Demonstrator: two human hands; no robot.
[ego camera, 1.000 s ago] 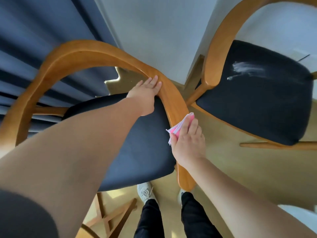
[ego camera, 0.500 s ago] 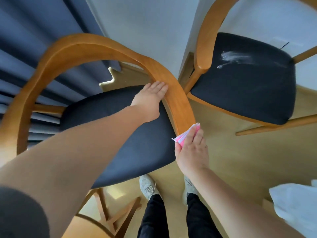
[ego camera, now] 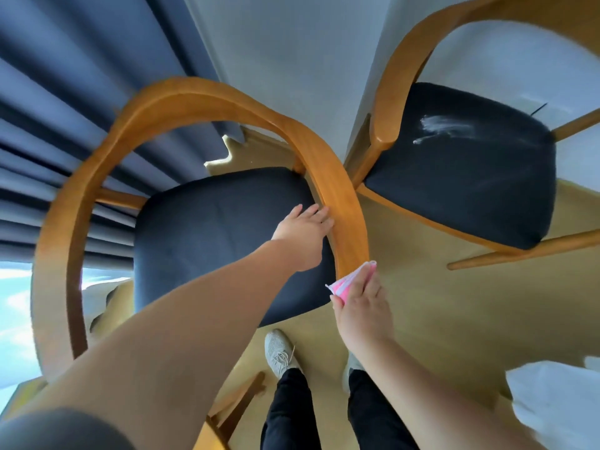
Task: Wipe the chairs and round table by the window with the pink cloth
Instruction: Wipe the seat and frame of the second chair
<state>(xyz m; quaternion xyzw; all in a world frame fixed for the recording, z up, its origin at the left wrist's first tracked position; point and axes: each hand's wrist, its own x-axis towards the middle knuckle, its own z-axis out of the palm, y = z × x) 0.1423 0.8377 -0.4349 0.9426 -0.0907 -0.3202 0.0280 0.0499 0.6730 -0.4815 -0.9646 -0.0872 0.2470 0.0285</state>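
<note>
Left hand [ego camera: 305, 232]: flat, fingers straight and together, fingertips resting against the inner edge of the near chair's curved wooden rail [ego camera: 344, 203]; nothing held.
Right hand [ego camera: 360, 306]: wrapped on the folded pink cloth [ego camera: 352, 280], fingers laid over the top, thumb at the near side.
Pink cloth: pressed against the low front end of the same rail, just beside the seat's front corner, a white edge showing at its near end.
Near chair [ego camera: 81, 222]: wooden loop of back and arms sweeping round a dark padded seat [ego camera: 220, 228]; both hands on its right-side arm, apart from each other, the left one higher up the rail.
Second chair [ego camera: 461, 164]: same build, standing to the right, close to the near one where the arms almost meet; white smear [ego camera: 444, 129] on its dark seat.
Curtain [ego camera: 81, 92]: blue, pleated, behind the near chair on the left; bright window light [ego camera: 13, 303] below it.
Floor [ego camera: 454, 303]: tan, under both chairs.
Shoes [ego camera: 279, 352]: pale, below dark trouser legs, planted just in front of the near seat.
Lower right corner: something white [ego camera: 558, 404], blurred, not identifiable.
</note>
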